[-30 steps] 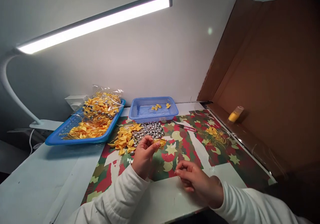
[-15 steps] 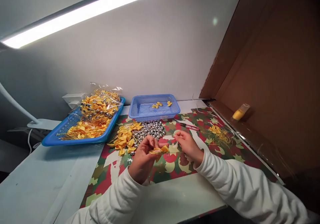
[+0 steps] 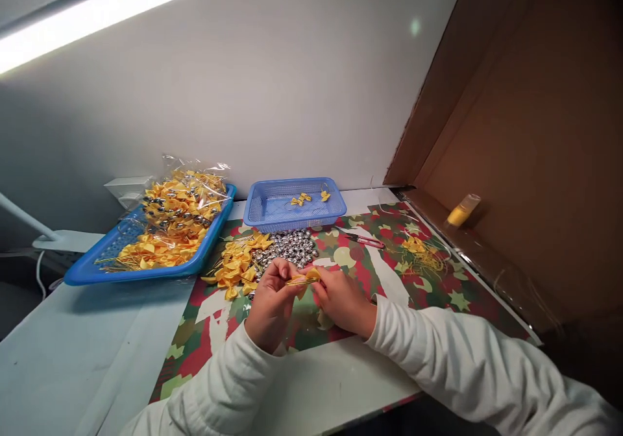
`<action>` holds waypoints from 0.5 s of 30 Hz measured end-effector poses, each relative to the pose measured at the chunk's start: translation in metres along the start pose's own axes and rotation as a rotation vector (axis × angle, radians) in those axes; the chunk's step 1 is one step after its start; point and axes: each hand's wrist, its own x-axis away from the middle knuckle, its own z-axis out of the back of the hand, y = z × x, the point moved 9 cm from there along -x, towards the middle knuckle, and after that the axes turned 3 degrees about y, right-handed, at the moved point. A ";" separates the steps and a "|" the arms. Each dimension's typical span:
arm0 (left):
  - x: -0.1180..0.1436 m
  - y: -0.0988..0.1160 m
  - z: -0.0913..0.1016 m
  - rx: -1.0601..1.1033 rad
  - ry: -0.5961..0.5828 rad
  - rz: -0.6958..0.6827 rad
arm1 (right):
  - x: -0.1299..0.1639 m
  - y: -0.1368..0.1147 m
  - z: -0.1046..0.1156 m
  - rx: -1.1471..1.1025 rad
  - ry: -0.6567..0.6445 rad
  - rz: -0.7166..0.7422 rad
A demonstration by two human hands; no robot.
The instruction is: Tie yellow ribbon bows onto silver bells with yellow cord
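Patterned festive paper (image 3: 389, 280) covers the white table (image 3: 73, 351); both hands' fingers pinch one yellow bow (image 3: 305, 278).

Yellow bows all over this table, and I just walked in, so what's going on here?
A person in white sleeves holds one small yellow bow between both hands, the left hand and right hand meeting over a patterned mat. Just beyond lie a loose pile of yellow bows and a heap of silver bells. A small blue basket holds a few bows, and a large blue tray on the left carries many more.
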 end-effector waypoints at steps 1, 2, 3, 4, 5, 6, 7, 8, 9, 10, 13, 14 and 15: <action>0.000 0.002 0.000 -0.008 0.007 -0.017 | 0.001 0.000 -0.002 0.009 -0.014 0.005; 0.000 0.002 0.000 -0.014 0.009 -0.025 | 0.001 0.001 -0.003 0.023 -0.025 0.001; 0.001 0.001 -0.002 -0.019 0.007 -0.019 | 0.000 0.002 -0.004 0.039 -0.031 -0.010; 0.003 -0.001 -0.004 -0.024 0.000 -0.003 | -0.003 0.006 -0.005 0.059 -0.028 -0.032; 0.005 -0.004 -0.006 -0.028 -0.012 0.019 | -0.008 0.009 -0.005 0.076 -0.020 -0.056; 0.007 -0.007 -0.009 -0.031 -0.024 0.046 | -0.014 0.012 -0.004 0.077 0.000 -0.068; 0.009 -0.010 -0.012 -0.034 -0.037 0.075 | -0.020 0.014 -0.002 0.065 0.025 -0.074; 0.011 -0.012 -0.014 -0.034 -0.045 0.105 | -0.027 0.017 0.003 0.038 0.069 -0.075; 0.013 -0.014 -0.015 -0.032 -0.044 0.131 | -0.033 0.020 0.010 -0.009 0.134 -0.079; 0.014 -0.015 -0.015 -0.026 -0.032 0.153 | -0.037 0.023 0.015 -0.034 0.169 -0.075; 0.014 -0.017 -0.005 0.004 0.073 0.188 | -0.035 0.028 0.039 -0.268 0.356 -0.024; 0.013 -0.017 0.000 0.012 0.123 0.188 | -0.028 0.028 0.046 -0.369 0.399 0.011; 0.012 -0.017 0.005 0.018 0.170 0.186 | -0.021 0.026 0.049 -0.472 0.409 0.055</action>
